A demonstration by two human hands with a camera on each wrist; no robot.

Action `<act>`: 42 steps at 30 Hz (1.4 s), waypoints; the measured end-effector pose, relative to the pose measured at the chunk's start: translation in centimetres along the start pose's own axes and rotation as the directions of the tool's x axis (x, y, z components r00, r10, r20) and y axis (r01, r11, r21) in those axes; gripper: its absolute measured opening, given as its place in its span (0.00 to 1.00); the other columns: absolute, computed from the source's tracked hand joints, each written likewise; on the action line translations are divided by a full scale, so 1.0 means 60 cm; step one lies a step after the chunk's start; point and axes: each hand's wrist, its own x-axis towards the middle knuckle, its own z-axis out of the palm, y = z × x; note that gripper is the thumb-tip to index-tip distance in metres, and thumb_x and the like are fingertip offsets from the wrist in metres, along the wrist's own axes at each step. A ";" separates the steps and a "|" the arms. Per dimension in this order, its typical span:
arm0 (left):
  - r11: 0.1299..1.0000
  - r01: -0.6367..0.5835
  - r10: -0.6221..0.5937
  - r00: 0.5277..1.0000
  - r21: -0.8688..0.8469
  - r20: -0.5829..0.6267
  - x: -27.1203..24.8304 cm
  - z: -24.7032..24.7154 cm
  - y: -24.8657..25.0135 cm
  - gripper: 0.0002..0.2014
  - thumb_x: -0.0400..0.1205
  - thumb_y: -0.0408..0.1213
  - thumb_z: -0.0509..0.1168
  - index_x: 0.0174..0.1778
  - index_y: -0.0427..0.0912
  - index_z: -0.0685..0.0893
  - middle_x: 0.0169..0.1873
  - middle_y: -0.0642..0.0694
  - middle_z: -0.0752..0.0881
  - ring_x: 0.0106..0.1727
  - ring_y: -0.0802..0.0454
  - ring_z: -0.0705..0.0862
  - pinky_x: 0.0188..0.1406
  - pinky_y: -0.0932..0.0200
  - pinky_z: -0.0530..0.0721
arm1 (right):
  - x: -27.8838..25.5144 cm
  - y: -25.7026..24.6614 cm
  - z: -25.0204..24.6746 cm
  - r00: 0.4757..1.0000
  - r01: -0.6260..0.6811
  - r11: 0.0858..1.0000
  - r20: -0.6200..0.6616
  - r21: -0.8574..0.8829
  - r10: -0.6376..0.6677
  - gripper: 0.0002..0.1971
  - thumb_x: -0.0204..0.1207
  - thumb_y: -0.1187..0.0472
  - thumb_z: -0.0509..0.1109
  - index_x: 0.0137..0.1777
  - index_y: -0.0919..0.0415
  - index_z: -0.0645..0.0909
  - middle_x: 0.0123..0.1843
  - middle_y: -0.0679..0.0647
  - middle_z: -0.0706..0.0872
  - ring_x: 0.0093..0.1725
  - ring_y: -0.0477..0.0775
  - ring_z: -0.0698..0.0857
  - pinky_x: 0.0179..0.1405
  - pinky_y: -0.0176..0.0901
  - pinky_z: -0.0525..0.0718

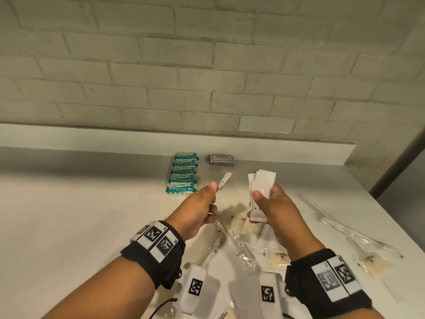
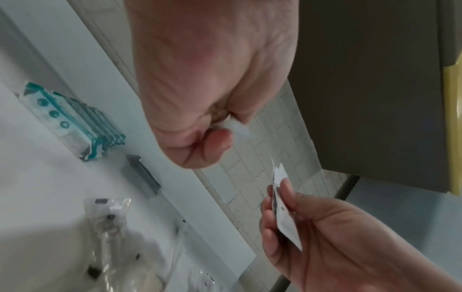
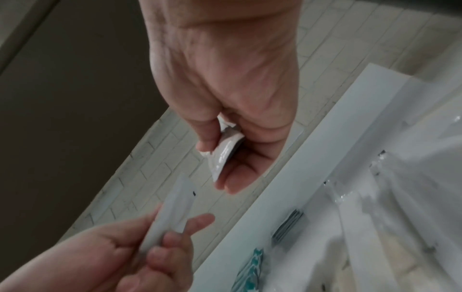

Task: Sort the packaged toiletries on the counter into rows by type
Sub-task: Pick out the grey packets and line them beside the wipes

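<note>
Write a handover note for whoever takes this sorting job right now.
Left hand pinches one white sachet. Right hand grips a fan of white sachets.
Done: teal packets in a row near the counter back edge; grey sachets stacked beside them.
Left: lay the white sachets down as a row, then sort the clear-wrapped items nearest you and at right.

left hand (image 1: 202, 203) pinches one slim white sachet (image 1: 225, 180); right hand (image 1: 271, 208) grips a fanned bunch of white paper sachets (image 1: 262, 183) above the white counter (image 1: 69, 215).
</note>
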 end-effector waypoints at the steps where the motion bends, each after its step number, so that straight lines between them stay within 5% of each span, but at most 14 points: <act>1: 0.997 -0.021 0.020 1.000 0.069 0.007 -0.001 -0.002 0.002 0.17 0.87 0.44 0.56 0.69 0.41 0.78 0.37 0.51 0.73 0.32 0.57 0.72 0.28 0.64 0.73 | 0.000 -0.001 -0.004 1.000 0.008 1.000 0.015 -0.007 -0.008 0.08 0.84 0.60 0.64 0.60 0.55 0.76 0.50 0.57 0.87 0.37 0.55 0.91 0.38 0.48 0.90; 6: 0.877 -0.174 0.211 0.977 0.447 -0.033 0.009 -0.014 0.011 0.26 0.76 0.36 0.74 0.71 0.52 0.77 0.36 0.55 0.76 0.35 0.59 0.78 0.41 0.63 0.78 | 0.006 -0.015 -0.023 0.986 0.134 0.962 0.126 -0.237 -0.106 0.11 0.83 0.57 0.64 0.64 0.51 0.77 0.54 0.48 0.87 0.54 0.51 0.87 0.53 0.48 0.83; 9: 0.879 -0.222 0.252 0.968 0.422 -0.016 0.015 -0.007 0.019 0.27 0.72 0.33 0.77 0.66 0.51 0.79 0.33 0.51 0.80 0.36 0.56 0.81 0.38 0.61 0.77 | 0.004 -0.034 -0.013 0.945 0.196 0.914 0.317 -0.355 -0.079 0.10 0.83 0.58 0.65 0.62 0.51 0.78 0.49 0.45 0.86 0.47 0.46 0.84 0.45 0.42 0.79; 12: 0.921 -0.252 0.263 0.965 0.297 0.001 0.011 0.016 0.035 0.21 0.76 0.26 0.70 0.64 0.46 0.79 0.31 0.49 0.84 0.33 0.56 0.82 0.31 0.62 0.80 | -0.002 -0.038 0.006 0.918 0.190 0.925 0.394 -0.329 -0.049 0.15 0.83 0.61 0.65 0.68 0.53 0.72 0.47 0.46 0.84 0.41 0.42 0.83 0.38 0.34 0.78; 15: 0.975 -0.224 0.224 0.975 0.010 0.002 0.004 0.028 0.042 0.11 0.83 0.36 0.65 0.62 0.44 0.80 0.40 0.44 0.86 0.35 0.53 0.84 0.33 0.61 0.84 | -0.008 -0.038 0.017 0.925 0.100 0.993 0.374 -0.058 -0.071 0.27 0.82 0.68 0.65 0.76 0.49 0.61 0.54 0.54 0.83 0.42 0.50 0.86 0.35 0.37 0.85; 18: 0.981 -0.174 0.183 0.978 -0.087 0.104 -0.010 0.036 0.033 0.21 0.79 0.51 0.66 0.64 0.43 0.81 0.52 0.40 0.87 0.47 0.47 0.85 0.45 0.52 0.82 | -0.003 -0.033 0.023 0.916 0.095 0.993 0.384 0.072 -0.115 0.40 0.80 0.70 0.67 0.83 0.42 0.50 0.70 0.54 0.80 0.61 0.56 0.85 0.52 0.51 0.87; 21: 0.989 -0.110 0.124 0.982 -0.099 0.144 -0.018 0.052 0.024 0.20 0.81 0.44 0.66 0.65 0.37 0.82 0.46 0.41 0.88 0.42 0.47 0.86 0.36 0.54 0.83 | -0.001 -0.025 0.042 0.907 0.094 0.995 0.415 -0.024 -0.076 0.50 0.77 0.64 0.70 0.83 0.39 0.35 0.83 0.49 0.66 0.77 0.52 0.73 0.73 0.52 0.75; 22: 0.988 -0.073 0.088 0.989 -0.134 0.117 -0.017 0.055 0.025 0.17 0.82 0.42 0.65 0.63 0.36 0.83 0.47 0.41 0.89 0.46 0.45 0.88 0.45 0.51 0.85 | -0.002 -0.024 0.047 0.908 0.109 0.990 0.415 -0.086 -0.064 0.50 0.78 0.62 0.70 0.82 0.38 0.34 0.84 0.45 0.62 0.78 0.49 0.71 0.72 0.49 0.76; 24: 0.982 -0.031 0.043 0.997 -0.187 0.057 -0.013 0.055 0.029 0.11 0.84 0.41 0.63 0.53 0.36 0.85 0.44 0.41 0.90 0.47 0.43 0.87 0.56 0.46 0.80 | -0.009 -0.033 0.049 0.926 0.123 0.969 0.377 -0.214 -0.034 0.50 0.80 0.56 0.70 0.82 0.38 0.30 0.78 0.36 0.65 0.69 0.49 0.81 0.53 0.44 0.85; 27: 0.968 0.027 -0.027 1.000 -0.250 0.002 -0.007 0.044 0.042 0.09 0.85 0.38 0.62 0.40 0.40 0.79 0.27 0.45 0.83 0.38 0.46 0.87 0.41 0.51 0.82 | -0.026 -0.050 0.036 0.960 0.204 0.872 0.265 -0.445 -0.089 0.51 0.74 0.44 0.73 0.83 0.37 0.36 0.67 0.41 0.78 0.56 0.43 0.84 0.49 0.42 0.83; 30: 0.984 0.093 -0.090 0.995 -0.154 0.032 -0.012 0.040 0.049 0.06 0.83 0.32 0.63 0.40 0.38 0.78 0.25 0.44 0.77 0.26 0.50 0.82 0.21 0.61 0.80 | -0.036 -0.058 0.023 0.925 0.350 0.717 0.344 -0.602 -0.163 0.60 0.63 0.41 0.80 0.82 0.32 0.36 0.75 0.47 0.64 0.74 0.48 0.69 0.68 0.46 0.74; 33: 0.996 0.094 -0.094 0.992 0.004 0.088 -0.015 0.052 0.045 0.07 0.80 0.26 0.60 0.48 0.29 0.82 0.31 0.35 0.82 0.28 0.49 0.79 0.23 0.60 0.78 | -0.035 -0.061 0.028 0.833 0.505 0.558 0.541 -0.659 -0.115 0.71 0.55 0.45 0.85 0.78 0.31 0.26 0.85 0.41 0.44 0.84 0.48 0.46 0.82 0.51 0.56; 37: 0.992 0.125 -0.123 0.988 -0.012 0.097 -0.014 0.059 0.039 0.08 0.81 0.26 0.58 0.41 0.38 0.81 0.24 0.47 0.79 0.24 0.57 0.78 0.24 0.63 0.75 | -0.023 -0.051 0.038 0.785 0.620 0.443 0.507 -0.647 -0.356 0.62 0.61 0.52 0.80 0.82 0.34 0.34 0.69 0.46 0.66 0.71 0.48 0.67 0.72 0.46 0.71; 42: 0.988 0.156 -0.154 0.985 -0.016 0.083 -0.010 0.061 0.028 0.11 0.80 0.28 0.58 0.35 0.43 0.78 0.24 0.50 0.73 0.29 0.57 0.71 0.31 0.59 0.72 | -0.013 -0.036 0.036 0.768 0.640 0.436 0.551 -0.633 -0.327 0.62 0.60 0.49 0.81 0.81 0.32 0.36 0.64 0.43 0.67 0.65 0.44 0.69 0.64 0.40 0.73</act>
